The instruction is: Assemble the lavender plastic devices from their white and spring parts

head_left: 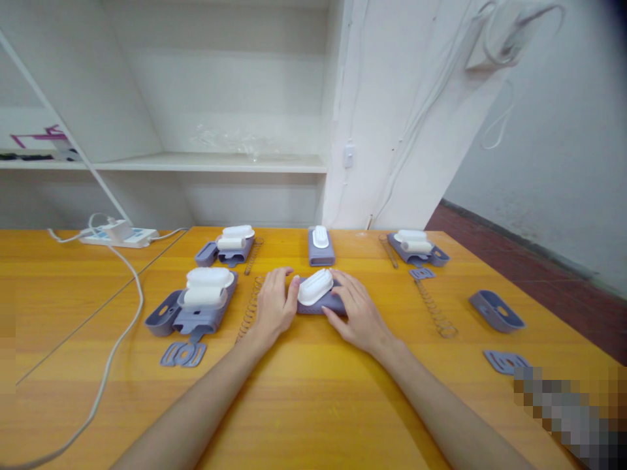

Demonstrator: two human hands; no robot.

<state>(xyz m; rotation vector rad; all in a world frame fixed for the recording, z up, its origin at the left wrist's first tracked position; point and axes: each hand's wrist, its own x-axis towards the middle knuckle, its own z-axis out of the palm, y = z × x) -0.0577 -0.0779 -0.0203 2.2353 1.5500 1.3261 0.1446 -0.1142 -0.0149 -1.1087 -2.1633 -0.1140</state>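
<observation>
A grey-purple case [314, 308] lies on the table in front of me, with a white ribbed oval piece [315, 287] resting tilted on top. My right hand [360, 310] grips the right end of the case, thumb at its front edge and fingers over the top, hiding that end. At the left end is my left hand [275, 303], its thumb apart from its fingers and its thumb tip close beside the white piece; whether it touches cannot be made out. A metal coil spring [251, 310] lies just left of that hand, partly covered by it.
Left stands a case [208, 321] carrying white parts, beside an end cap [162, 314] and flat plate [183, 354]. Similar cases [321, 254] line the back. Rightward lie a spring [434, 310], a cap [497, 311] and a plate [507, 361]. A power strip [120, 235] trails a white cable.
</observation>
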